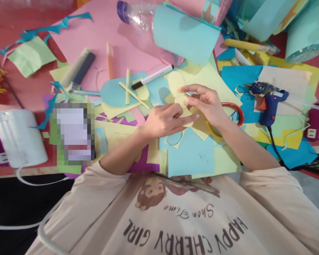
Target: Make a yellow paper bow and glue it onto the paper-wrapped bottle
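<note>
Two bare hands: right hand (206, 102) pinched one pale-yellow rounded paper piece (186, 109), mid-counter; left hand (164, 119) curled against it, grip hard to tell!
Clear plastic bottle (186, 33): one, purple-capped, blue-wrapped.
White black-capped marker (152, 77): just one.
Blue glue gun (268, 106): one, right side.
Red counter (5, 42): lay strewn with coloured paper.
Grey floor (312, 186): peeked in, right.

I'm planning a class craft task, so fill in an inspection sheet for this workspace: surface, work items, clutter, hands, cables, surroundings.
Surface: red table, mostly covered with coloured paper.
Work items: pale yellow paper piece at the hands; scissors, red and yellow handles, by right forearm.
Clutter: plastic bottle on its side, marker, glue gun, paper scraps.
Hands: left hand and right hand close together; grip unclear.
Cables: black cable from glue gun; white cable by white device.
Surroundings: printed shirt at near edge.
</note>
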Demonstrator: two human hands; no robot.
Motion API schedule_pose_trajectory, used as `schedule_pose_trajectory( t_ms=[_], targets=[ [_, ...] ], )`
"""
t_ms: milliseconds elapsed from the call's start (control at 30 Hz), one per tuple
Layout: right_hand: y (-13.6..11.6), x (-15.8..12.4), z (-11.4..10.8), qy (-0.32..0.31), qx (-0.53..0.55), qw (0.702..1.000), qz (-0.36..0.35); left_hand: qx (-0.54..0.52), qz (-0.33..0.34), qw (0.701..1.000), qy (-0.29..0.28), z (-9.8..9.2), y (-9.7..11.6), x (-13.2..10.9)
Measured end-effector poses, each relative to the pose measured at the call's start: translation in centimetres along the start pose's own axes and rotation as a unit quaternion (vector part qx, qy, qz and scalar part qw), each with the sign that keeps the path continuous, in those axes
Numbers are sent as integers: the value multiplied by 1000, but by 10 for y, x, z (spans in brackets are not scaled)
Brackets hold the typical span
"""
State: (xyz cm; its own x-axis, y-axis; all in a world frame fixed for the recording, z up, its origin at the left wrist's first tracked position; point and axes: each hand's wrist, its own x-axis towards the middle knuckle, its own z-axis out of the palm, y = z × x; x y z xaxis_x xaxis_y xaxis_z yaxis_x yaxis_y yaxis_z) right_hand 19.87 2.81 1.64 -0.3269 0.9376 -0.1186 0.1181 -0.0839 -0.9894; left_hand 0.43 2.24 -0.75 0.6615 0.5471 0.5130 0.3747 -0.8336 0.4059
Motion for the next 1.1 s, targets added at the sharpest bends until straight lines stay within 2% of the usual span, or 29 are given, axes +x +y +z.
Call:
schedule_pose_trajectory(
  t_ms=[133,267,333,400,433,500,567,633,767,933,1100],
  targets=[
    [3,1,1,20,-17,1000,-14,30,16,999,-14,1,-2,-1],
    [5,2,2,29,17,999,-27,81,41,996,-14,3,-4,-3],
    [6,2,2,35,37,998,-40,76,68,995,19,3,-5,-3],
    [8,3,3,38,53,997,-51,38,74,993,88,2,-5,-2],
    [9,3,3,38,63,996,-53,20,59,990,126,1,-5,-2],
    [10,4,2,42,81,994,-54,-14,-16,983,182,1,-6,-1],
    [11,4,2,45,83,994,-56,-62,-110,975,185,2,-6,0],
    [12,4,1,45,69,995,-61,-127,-165,966,154,6,-7,0],
    [11,3,1,38,34,996,-77,-224,-178,952,108,13,-8,-1],
    [10,2,3,25,-11,995,-100,-292,-221,925,104,14,-9,-2],
    [10,2,4,20,-20,993,-117,-315,-255,908,106,11,-7,-3]
  ],
)
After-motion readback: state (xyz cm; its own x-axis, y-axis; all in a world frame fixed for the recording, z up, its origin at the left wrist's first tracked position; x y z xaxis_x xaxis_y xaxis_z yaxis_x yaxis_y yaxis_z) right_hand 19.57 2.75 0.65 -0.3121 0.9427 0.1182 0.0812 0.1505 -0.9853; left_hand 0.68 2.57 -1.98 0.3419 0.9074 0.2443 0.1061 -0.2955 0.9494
